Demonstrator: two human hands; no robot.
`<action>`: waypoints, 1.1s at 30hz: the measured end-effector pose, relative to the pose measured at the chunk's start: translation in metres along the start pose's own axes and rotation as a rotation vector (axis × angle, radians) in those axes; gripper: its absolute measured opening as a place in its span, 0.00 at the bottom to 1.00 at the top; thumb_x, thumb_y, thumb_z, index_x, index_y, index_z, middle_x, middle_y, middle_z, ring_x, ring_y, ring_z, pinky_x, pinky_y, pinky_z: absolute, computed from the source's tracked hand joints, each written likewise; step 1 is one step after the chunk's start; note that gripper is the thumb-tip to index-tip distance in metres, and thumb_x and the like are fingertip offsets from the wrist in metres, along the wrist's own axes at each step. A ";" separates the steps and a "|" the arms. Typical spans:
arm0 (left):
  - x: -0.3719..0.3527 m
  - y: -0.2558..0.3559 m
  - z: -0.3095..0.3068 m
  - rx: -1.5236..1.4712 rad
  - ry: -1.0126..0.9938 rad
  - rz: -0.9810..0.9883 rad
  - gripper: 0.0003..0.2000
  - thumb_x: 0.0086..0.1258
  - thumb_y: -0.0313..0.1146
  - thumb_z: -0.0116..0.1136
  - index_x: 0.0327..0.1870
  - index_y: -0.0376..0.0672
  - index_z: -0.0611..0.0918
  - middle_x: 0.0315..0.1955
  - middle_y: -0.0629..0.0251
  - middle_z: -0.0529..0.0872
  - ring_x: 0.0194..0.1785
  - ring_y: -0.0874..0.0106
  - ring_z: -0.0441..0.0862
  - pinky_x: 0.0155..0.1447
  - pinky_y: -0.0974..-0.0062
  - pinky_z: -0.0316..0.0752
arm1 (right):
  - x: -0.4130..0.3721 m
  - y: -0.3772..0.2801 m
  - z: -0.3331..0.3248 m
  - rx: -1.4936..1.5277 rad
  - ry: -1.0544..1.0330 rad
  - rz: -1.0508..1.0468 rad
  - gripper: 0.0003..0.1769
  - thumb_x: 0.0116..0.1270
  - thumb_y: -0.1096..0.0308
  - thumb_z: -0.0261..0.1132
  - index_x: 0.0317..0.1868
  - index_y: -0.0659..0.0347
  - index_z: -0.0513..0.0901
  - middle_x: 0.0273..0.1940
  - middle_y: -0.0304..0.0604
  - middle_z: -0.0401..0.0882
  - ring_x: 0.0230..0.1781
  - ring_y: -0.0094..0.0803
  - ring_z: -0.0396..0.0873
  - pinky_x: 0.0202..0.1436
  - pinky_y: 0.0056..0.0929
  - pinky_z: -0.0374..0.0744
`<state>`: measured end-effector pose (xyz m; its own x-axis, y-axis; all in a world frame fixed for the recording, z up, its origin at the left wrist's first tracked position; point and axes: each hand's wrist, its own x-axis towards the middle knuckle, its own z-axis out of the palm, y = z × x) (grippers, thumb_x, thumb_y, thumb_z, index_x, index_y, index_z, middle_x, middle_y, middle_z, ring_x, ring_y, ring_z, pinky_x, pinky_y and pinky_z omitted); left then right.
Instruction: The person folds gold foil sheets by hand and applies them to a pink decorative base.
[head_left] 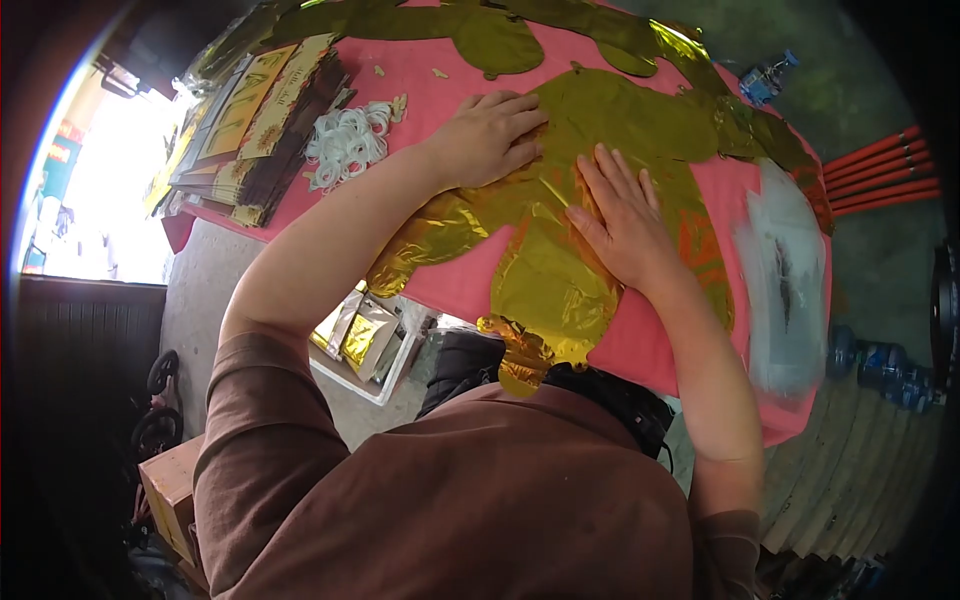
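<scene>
A flat gold foil balloon (640,125) lies uninflated across the pink tablecloth (640,350), its lower lobe and crinkled tip hanging over the near table edge. My left hand (487,137) rests palm down on the balloon's left side, fingers stretched out. Nearer to me and to the right, my right hand (627,218) lies flat on the foil with its fingers extended. The foil is wrinkled around and below both hands. Neither hand has anything in its grasp.
White string loops (350,140) lie beside stacked printed packages (250,120) on the left. More gold foil (497,42) runs along the far edge. Clear plastic bags (785,280) lie at right. A white box (380,375) with gold packets stands below. A bottle (765,82) is beyond the table.
</scene>
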<state>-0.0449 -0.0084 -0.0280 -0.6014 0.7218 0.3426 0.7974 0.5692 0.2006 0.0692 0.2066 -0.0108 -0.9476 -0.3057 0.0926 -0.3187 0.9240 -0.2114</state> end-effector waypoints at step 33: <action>0.063 0.031 -0.001 -0.128 -0.142 0.103 0.13 0.63 0.32 0.55 0.48 0.41 0.79 0.49 0.59 0.79 0.58 0.60 0.71 0.62 0.63 0.65 | 0.005 -0.001 0.003 0.007 0.011 0.009 0.35 0.69 0.48 0.51 0.71 0.55 0.57 0.72 0.51 0.49 0.74 0.45 0.46 0.74 0.49 0.43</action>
<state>-0.0585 0.0544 0.0010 -0.5102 0.8268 0.2368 0.8495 0.4415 0.2888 0.0644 0.2037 -0.0135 -0.9500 -0.2952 0.1014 -0.3107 0.9250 -0.2187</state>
